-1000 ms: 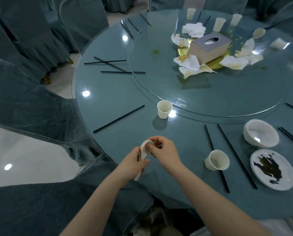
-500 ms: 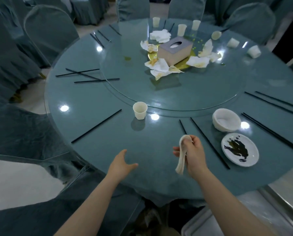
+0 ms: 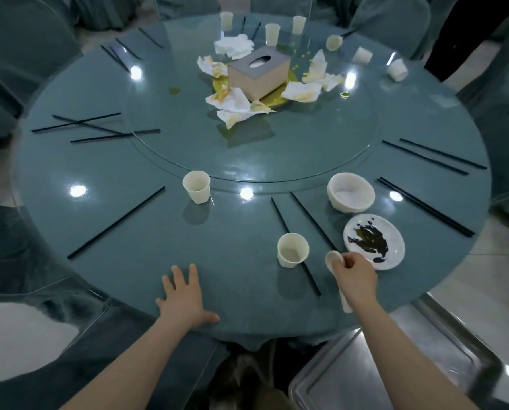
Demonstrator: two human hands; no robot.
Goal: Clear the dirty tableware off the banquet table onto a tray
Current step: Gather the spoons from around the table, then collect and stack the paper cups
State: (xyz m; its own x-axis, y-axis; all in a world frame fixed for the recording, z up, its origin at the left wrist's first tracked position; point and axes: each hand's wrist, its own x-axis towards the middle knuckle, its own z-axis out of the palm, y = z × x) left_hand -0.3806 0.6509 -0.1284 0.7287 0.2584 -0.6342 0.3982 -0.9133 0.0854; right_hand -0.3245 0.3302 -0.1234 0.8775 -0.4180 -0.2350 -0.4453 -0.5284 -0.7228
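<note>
Teal glass table [image 3: 105, 220], steel tray [image 3: 424, 365] nearby

- Looked like a banquet hall.
- Big round table [image 3: 99, 179] with a glass turntable [image 3: 276, 149].
- Cloth-covered chairs [image 3: 25, 48] all round.
- Chopsticks [image 3: 115, 223] left at many places.

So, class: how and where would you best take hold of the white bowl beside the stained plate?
Grip the bowl by its near rim, thumb inside and fingers outside, coming from above. It stands upright and open-mouthed, with the stained plate crowding its near side.
</note>
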